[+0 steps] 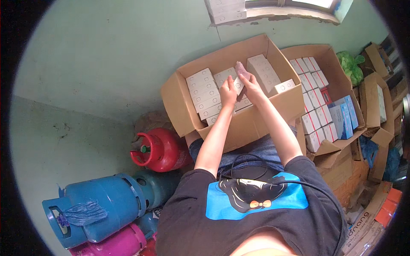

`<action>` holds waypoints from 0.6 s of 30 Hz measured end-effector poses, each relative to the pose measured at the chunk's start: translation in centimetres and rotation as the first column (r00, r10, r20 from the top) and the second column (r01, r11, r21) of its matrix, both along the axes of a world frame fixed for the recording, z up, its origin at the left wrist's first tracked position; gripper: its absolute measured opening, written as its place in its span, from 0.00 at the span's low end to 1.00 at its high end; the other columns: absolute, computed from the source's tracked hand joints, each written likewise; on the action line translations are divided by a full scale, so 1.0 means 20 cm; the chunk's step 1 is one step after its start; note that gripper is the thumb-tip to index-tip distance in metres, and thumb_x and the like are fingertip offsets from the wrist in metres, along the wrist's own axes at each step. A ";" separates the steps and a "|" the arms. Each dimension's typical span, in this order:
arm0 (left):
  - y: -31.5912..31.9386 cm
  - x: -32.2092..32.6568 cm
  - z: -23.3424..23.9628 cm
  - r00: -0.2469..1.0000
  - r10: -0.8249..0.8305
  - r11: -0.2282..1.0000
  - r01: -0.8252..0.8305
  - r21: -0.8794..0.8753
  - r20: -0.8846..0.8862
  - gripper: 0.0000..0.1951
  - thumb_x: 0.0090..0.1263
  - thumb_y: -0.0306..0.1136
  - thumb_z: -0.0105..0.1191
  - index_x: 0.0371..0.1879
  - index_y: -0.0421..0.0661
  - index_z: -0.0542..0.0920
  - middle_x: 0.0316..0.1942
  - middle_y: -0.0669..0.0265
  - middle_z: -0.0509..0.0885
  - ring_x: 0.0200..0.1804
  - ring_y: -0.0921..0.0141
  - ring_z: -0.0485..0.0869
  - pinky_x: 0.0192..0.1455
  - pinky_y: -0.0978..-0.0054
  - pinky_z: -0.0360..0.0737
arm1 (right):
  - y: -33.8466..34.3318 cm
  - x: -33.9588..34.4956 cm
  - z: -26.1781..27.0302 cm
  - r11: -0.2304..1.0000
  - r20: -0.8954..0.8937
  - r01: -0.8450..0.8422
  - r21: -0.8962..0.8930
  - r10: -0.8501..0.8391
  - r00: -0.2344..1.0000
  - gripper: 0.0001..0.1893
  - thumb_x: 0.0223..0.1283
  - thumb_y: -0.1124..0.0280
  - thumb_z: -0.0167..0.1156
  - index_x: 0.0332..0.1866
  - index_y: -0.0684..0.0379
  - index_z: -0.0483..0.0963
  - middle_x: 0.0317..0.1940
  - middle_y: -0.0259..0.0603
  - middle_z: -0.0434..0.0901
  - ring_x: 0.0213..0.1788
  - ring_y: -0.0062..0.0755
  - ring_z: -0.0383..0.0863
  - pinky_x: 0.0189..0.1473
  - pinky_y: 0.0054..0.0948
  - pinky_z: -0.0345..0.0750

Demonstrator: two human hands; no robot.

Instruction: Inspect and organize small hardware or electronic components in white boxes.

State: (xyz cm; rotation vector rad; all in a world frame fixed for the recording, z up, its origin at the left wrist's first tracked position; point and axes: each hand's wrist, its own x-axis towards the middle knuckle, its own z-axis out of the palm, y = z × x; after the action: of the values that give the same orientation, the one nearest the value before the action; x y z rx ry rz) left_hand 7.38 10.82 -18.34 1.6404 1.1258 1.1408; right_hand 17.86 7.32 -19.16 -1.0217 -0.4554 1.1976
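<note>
A large open cardboard box (pixel 253 128) stands before me, with stacks of small white boxes (pixel 202 91) inside. Above it, my left hand (pixel 228 92) and my right hand (pixel 253 88) are close together and hold one small white box (pixel 238 85) between them. A pinkish-grey cloth-like thing (pixel 241 69) is at my right fingers; I cannot tell exactly what it is. A dark gap shows beneath the hands. One white box (pixel 284 85) lies at the carton's right corner.
A second carton (pixel 352 137) with red-striped white boxes (pixel 310 123) and blue boxes (pixel 341 121) stands at the right. A red gas cylinder (pixel 163 148) is at the left, with blue (pixel 105 198) and pink cylinders (pixel 118 241) lower down. A green plastic bag (pixel 350 67) lies beyond.
</note>
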 end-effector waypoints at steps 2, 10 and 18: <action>-0.01 -0.01 0.01 0.999 0.023 0.999 -0.022 -0.025 0.049 0.24 0.75 0.47 0.40 0.30 0.36 0.78 0.21 0.52 0.80 0.25 0.60 0.80 0.29 0.64 0.72 | -0.01 -0.01 0.04 0.999 0.012 0.033 -0.024 -0.033 0.999 0.31 0.66 0.53 0.53 0.65 0.65 0.59 0.54 0.41 0.71 0.56 0.30 0.71 0.52 0.30 0.73; 0.00 -0.02 0.02 0.994 0.038 0.990 -0.023 -0.140 0.107 0.27 0.75 0.50 0.39 0.28 0.35 0.79 0.20 0.62 0.80 0.26 0.72 0.78 0.31 0.71 0.72 | -0.07 -0.04 0.12 0.988 0.170 -0.157 0.006 0.154 0.973 0.51 0.54 0.54 0.66 0.71 0.52 0.35 0.36 0.46 0.75 0.14 0.29 0.73 0.11 0.25 0.67; -0.02 0.04 -0.01 0.941 0.065 0.975 0.010 -0.220 0.332 0.24 0.74 0.47 0.42 0.33 0.35 0.80 0.30 0.61 0.83 0.37 0.71 0.79 0.43 0.73 0.73 | -0.04 -0.06 0.18 0.996 0.276 0.053 -0.073 -0.031 0.961 0.33 0.66 0.40 0.41 0.69 0.47 0.49 0.45 0.44 0.74 0.30 0.23 0.78 0.19 0.23 0.72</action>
State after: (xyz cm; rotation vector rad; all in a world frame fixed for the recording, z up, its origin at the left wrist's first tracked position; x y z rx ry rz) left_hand 8.16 10.43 -18.46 1.2080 1.0125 1.2148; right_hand 16.68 6.59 -15.47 -1.2682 -0.6033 1.0461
